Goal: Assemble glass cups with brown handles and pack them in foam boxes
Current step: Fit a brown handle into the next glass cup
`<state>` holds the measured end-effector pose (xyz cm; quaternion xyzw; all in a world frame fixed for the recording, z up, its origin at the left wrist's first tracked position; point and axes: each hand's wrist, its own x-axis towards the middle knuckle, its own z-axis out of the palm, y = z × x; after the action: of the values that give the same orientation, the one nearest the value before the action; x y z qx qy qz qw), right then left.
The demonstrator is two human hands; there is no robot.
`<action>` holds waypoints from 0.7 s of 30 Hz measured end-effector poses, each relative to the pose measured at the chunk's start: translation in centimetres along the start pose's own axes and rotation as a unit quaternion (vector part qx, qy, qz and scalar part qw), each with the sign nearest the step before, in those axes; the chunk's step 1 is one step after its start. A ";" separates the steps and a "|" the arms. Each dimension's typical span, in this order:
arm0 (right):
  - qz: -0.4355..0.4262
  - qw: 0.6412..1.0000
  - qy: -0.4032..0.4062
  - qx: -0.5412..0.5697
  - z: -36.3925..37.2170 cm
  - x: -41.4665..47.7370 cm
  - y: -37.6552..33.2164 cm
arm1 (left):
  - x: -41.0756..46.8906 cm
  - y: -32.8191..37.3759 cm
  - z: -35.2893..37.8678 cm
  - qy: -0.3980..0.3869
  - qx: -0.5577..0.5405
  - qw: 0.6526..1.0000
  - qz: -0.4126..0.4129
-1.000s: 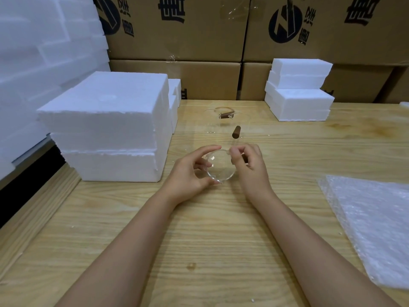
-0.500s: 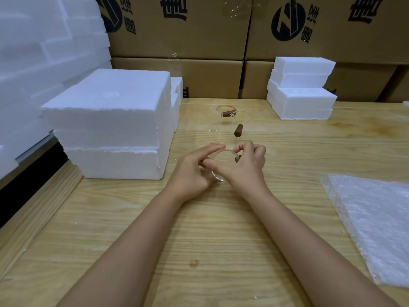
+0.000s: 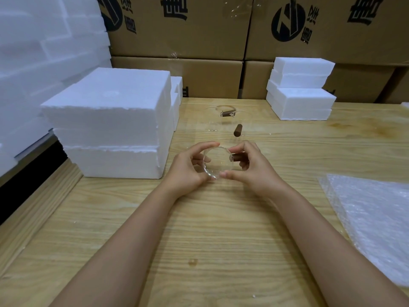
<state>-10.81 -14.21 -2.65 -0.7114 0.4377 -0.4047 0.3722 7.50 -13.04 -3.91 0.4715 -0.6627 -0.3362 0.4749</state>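
Head view: left hand [image 3: 188,168] and right hand [image 3: 251,171] both grip the glass cup [image 3: 218,160] between them.

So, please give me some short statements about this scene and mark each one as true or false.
1. Both the left hand and the right hand hold the glass cup. True.
2. The cup's brown handle points toward the left hand. False: it is on the right hand's side.
3. A bubble wrap sheet lies on the table at the right. True.
4. The glass cup sits inside a foam box. False: it is between the hands; the foam boxes are stacked aside.
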 end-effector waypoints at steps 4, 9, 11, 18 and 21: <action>0.001 0.996 0.012 0.090 -0.6 0.0 0.4 | 0.0 0.0 0.0 -0.002 -0.009 1.000 0.007; 0.026 0.988 0.079 0.130 -0.1 0.3 0.1 | -0.1 0.3 0.1 -0.011 -0.006 1.000 0.007; 0.048 0.982 0.121 0.140 0.3 0.4 0.0 | -0.2 0.6 0.3 -0.023 0.003 1.000 0.015; 0.112 0.965 0.222 0.088 1.9 0.2 -0.5 | -0.3 0.5 0.6 -0.018 0.037 0.999 0.020; 0.119 0.964 0.226 0.071 2.0 0.2 -0.6 | -0.3 0.4 0.7 -0.017 0.038 0.999 0.019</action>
<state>-8.75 -13.87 -2.90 -0.5157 0.5619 -0.5382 0.3588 6.73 -12.65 -3.86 0.4707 -0.6917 -0.3100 0.4515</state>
